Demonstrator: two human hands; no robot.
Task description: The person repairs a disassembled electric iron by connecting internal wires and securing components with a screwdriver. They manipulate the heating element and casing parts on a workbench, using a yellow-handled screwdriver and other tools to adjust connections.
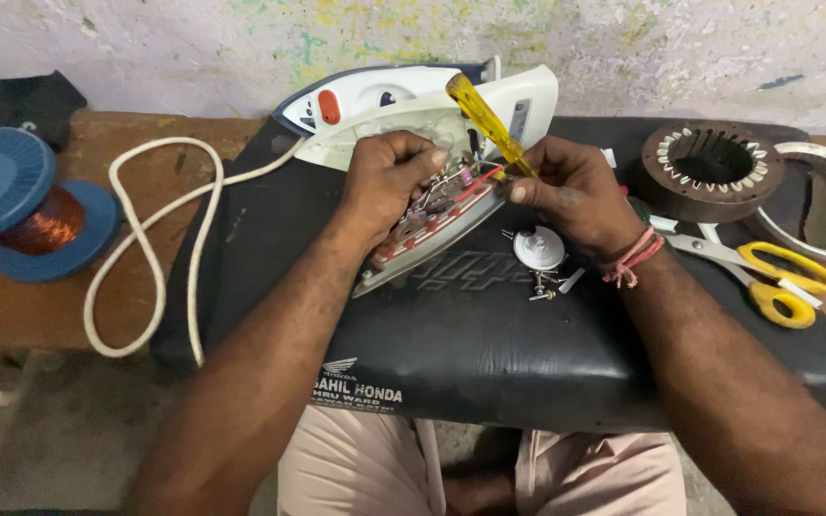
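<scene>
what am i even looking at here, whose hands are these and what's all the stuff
One picture, from a camera worn on a person's head, looking down at their own two bare hands. The left hand steadies an opened electric iron lying on a black cushion. The right hand holds a yellow-handled screwdriver at the iron's wiring. Small screws and a round white knob lie beside it. Yellow scissors, a motor stator ring, the iron's white cord and a spool of copper wire lie around.
</scene>
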